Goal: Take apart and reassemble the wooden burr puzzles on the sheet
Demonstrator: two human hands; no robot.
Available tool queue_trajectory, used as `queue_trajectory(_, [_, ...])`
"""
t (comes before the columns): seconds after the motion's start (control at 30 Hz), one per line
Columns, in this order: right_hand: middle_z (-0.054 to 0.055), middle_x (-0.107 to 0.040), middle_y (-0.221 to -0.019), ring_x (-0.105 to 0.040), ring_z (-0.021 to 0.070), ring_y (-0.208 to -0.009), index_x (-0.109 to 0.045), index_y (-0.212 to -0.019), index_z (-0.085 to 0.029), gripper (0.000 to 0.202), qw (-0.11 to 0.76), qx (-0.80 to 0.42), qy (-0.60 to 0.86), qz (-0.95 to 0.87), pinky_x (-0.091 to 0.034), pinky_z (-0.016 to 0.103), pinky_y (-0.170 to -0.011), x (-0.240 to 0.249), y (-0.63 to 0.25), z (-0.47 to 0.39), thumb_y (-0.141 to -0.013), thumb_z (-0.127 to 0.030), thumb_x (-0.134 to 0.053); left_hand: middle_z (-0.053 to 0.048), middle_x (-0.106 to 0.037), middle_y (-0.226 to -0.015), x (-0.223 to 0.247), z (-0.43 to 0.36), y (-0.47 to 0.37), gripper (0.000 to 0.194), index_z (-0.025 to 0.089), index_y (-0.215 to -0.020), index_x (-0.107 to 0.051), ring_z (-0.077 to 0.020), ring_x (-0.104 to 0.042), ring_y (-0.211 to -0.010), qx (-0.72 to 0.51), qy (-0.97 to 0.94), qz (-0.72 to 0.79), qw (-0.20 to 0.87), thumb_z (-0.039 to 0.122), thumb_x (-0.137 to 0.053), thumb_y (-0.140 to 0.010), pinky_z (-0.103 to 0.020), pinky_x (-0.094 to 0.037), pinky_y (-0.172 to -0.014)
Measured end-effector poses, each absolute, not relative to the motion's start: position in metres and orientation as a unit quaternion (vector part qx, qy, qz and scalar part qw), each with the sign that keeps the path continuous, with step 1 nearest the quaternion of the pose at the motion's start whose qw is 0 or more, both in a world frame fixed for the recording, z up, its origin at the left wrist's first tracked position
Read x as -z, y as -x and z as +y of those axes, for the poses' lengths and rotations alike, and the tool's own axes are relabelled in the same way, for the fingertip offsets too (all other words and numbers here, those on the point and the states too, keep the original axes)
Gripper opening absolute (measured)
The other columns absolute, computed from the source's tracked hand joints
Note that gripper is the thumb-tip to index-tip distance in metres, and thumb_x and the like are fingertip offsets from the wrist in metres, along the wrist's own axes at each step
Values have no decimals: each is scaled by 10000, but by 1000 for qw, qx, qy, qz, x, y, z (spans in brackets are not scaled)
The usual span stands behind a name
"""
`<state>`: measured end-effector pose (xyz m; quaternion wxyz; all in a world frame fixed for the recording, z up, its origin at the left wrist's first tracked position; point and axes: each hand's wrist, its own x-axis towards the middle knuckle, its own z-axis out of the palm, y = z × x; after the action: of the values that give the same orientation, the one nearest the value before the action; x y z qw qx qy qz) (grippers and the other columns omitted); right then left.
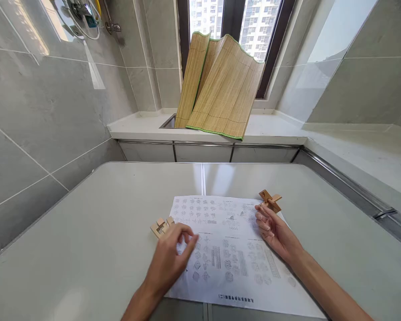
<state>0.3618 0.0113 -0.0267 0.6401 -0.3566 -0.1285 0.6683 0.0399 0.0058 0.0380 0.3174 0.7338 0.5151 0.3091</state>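
Diagram sheet [234, 285] under left hand [172, 252], thumb and finger parted, and right hand [276, 231], narrow, hold uncertain; notched wooden pieces [159, 228] and crossed wooden pieces [271, 201] just beyond, possibly weighting its edges.

Between the left hand [169, 253] and the right hand [275, 232], there is a gap where a hand can pass over the paper [234, 292]. The left side of the worktop [87, 240] has lots of room, up to the grey wall [47, 111]. Small wooden blocks [161, 226] get in the way by the left hand, and crossed wooden pieces [274, 204] by the right. At the back, the ledge [140, 128] and straw mat [225, 93] stop the way.
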Motion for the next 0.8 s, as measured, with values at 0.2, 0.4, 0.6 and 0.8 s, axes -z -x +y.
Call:
queue_trajectory(0.2, [-31,-619,-706,-493,58,-484,-665,-969,-189,339,606,-662,395,-197,-445,144,-395,24,-351,7,-794,-358,-900,-127,-560,-1440,-2,24,12,684,264,-1360,-530,-401,-477,-1337,-306,-741,592,86,600,-756,-810,-562,-462,-1043])
queue_trajectory(0.4, [-21,-634,-736,-519,87,-537,-652,-975,-202,356,583,-657,408,-251,-418,185,-431,18,-347,2,-778,-361,-903,-115,-611,-1363,4,35,14,739,280,-1428,-474,-370,-570,-1275,-249,-753,592,143,583,-759,-818,-524,-505,-1019])
queue_trajectory(0.6, [-29,-628,-725,-515,103,-533,-636,-1006,-200,390,568,-652,417,-279,-375,218,-445,15,-345,3,-773,-394,-881,-114,-633,-1309,4,44,15,603,256,-1366,-534,-326,-607,-1189,-260,-754,580,163,590,-691,-889,-477,-537,-967])
queue_trajectory(0.8, [-29,-629,-722,-498,104,-541,-632,-1020,-199,387,559,-648,421,-299,-380,229,-474,14,-345,4,-789,-409,-861,-101,-683,-1205,0,59,5,627,242,-1313,-583,-315,-651,-1086,-285,-751,579,143,608,-756,-834,-479,-554,-942])
